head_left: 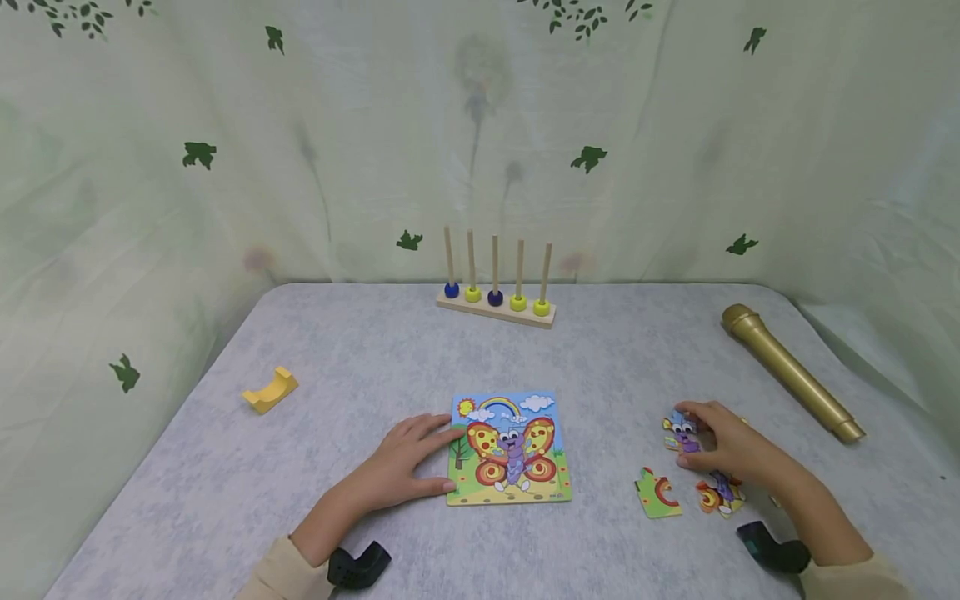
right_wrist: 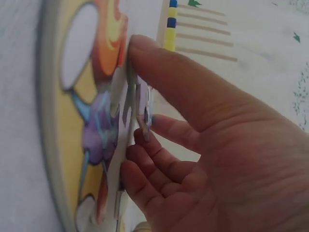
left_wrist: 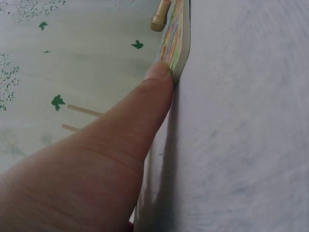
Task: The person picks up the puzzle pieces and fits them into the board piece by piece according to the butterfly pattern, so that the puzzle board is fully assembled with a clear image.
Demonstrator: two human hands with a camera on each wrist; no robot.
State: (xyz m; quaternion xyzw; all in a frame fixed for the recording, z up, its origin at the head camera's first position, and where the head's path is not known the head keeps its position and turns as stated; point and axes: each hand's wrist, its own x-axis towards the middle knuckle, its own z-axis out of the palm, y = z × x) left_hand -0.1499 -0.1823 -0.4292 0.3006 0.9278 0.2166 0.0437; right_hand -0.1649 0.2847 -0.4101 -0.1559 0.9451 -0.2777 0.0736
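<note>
1. Rests left hand (head_left: pixel 412 458) at the left edge of the square, flat board printed with a red-winged butterfly (head_left: pixel 512 454), with fingers spread and thumb tip touching near the lower left corner; clasps nothing.
2. Seems to pinch the small, flat puzzle piece printed with a purple, wide-eyed face (head_left: pixel 682 432) between thumb and forefinger of right hand (head_left: pixel 727 439), well apart from the left (partly covered there, with no long axis to be told).
3. As for that piece: sits well to the right of the board, about level with the upper half, on or just over the pale grey, mottled tabletop (head_left: pixel 360 342); cannot tell which.
4. Note, on the near side of the right hand, the green flat piece with a red arc (head_left: pixel 655 497) and the yellow-and-purple flat piece (head_left: pixel 722 495), both apart from the board.
5. Likely turns on the sideways gap: would call for a leftward carry by the right hand, nearer to the piece, with the left hand steadying the board's far side.
</note>
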